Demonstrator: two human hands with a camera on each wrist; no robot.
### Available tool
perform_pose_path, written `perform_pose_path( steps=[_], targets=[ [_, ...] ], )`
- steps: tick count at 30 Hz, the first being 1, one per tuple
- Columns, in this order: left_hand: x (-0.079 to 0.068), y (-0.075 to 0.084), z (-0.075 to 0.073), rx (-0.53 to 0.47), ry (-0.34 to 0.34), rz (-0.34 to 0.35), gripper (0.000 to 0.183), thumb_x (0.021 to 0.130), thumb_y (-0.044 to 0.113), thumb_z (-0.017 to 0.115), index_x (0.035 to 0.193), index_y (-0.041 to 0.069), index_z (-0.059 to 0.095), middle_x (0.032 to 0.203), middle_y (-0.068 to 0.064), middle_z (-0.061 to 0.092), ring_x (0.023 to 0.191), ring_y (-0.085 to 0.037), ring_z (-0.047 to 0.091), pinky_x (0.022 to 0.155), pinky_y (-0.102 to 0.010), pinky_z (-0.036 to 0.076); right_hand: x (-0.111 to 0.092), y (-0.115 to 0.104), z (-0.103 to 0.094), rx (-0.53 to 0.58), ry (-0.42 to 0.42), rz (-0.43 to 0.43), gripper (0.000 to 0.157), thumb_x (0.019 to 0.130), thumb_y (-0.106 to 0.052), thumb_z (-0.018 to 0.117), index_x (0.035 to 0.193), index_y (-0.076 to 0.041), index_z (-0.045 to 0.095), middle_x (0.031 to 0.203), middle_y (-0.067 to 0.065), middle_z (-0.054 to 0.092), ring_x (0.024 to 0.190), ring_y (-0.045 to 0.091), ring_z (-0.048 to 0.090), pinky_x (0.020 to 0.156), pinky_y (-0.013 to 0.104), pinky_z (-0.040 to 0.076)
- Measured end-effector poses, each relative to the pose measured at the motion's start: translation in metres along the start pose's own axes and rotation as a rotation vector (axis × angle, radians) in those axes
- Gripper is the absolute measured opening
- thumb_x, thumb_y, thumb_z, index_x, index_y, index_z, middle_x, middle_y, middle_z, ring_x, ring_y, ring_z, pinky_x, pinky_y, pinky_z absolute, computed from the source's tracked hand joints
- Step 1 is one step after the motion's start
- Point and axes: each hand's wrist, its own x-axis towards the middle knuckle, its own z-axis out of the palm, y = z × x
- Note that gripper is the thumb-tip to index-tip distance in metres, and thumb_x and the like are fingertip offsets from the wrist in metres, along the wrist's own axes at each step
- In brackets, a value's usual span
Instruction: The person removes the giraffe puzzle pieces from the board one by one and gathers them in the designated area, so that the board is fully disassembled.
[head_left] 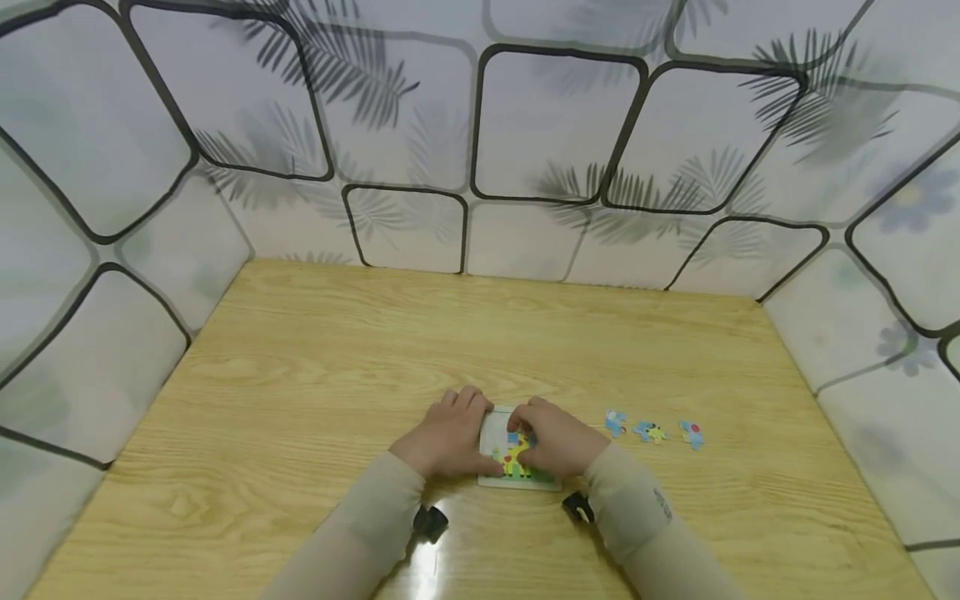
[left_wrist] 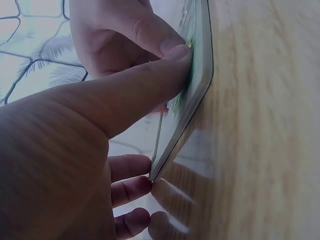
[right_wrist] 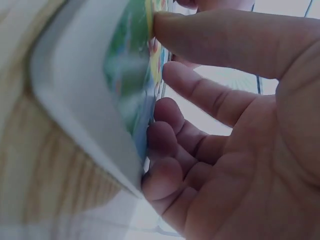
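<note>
A small white-rimmed puzzle board (head_left: 492, 429) lies flat on the table, with a giraffe picture of yellow, green and blue pieces (head_left: 517, 460) in it. My left hand (head_left: 452, 433) holds the board at its left side, thumb (left_wrist: 150, 82) on the near part and fingers at the far edge. Over the board's right half is my right hand (head_left: 558, 435). Its thumb (right_wrist: 210, 40) and index fingertip (right_wrist: 177, 77) touch the picture, and the other fingers are bent by the board's edge. This hand covers part of the picture; no loose piece shows in its fingers.
Right of the board lie three loose puzzle pieces: a blue one (head_left: 615, 422), a blue-and-yellow one (head_left: 650, 432) and a blue one with a red spot (head_left: 692, 434). The wooden table (head_left: 337, 350) meets patterned cloth walls (head_left: 525, 237) at the back and sides.
</note>
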Motion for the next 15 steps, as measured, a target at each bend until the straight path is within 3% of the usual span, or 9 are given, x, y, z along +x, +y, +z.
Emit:
perform_pose_path(
  steps=[4, 11, 15],
  targets=[
    [0.0, -0.0001, -0.0007, 0.003, -0.001, -0.002, 0.085, 0.076, 0.058, 0.082, 0.135, 0.007, 0.049, 0.134, -0.006, 0.044, 0.11, -0.025, 0.042, 0.09, -0.041, 0.041, 0.001, -0.0009, -0.0015, -0.002, -0.013, -0.02, 0.031, 0.085, -0.009, 0.077, 0.114, -0.01, 0.066, 0.098, 0.002, 0.052, 0.089, 0.017, 0.049, 0.082, 0.04, 0.047],
    [0.0003, -0.001, 0.0018, 0.013, 0.015, 0.001, 0.085, 0.075, 0.058, 0.082, 0.135, 0.007, 0.049, 0.132, -0.005, 0.045, 0.107, -0.024, 0.042, 0.087, -0.04, 0.041, 0.0009, -0.005, -0.0046, 0.023, -0.012, -0.015, 0.027, 0.083, -0.007, 0.078, 0.106, -0.014, 0.064, 0.104, 0.003, 0.049, 0.093, 0.021, 0.045, 0.082, 0.041, 0.046],
    [0.0, -0.0003, 0.0018, 0.014, 0.013, -0.001, 0.085, 0.075, 0.058, 0.082, 0.135, 0.007, 0.049, 0.133, -0.005, 0.045, 0.108, -0.024, 0.042, 0.088, -0.039, 0.041, -0.0011, -0.002, -0.0039, 0.063, 0.015, -0.031, 0.028, 0.083, -0.005, 0.079, 0.103, -0.015, 0.063, 0.097, 0.001, 0.053, 0.088, 0.019, 0.048, 0.076, 0.037, 0.044]
  ],
)
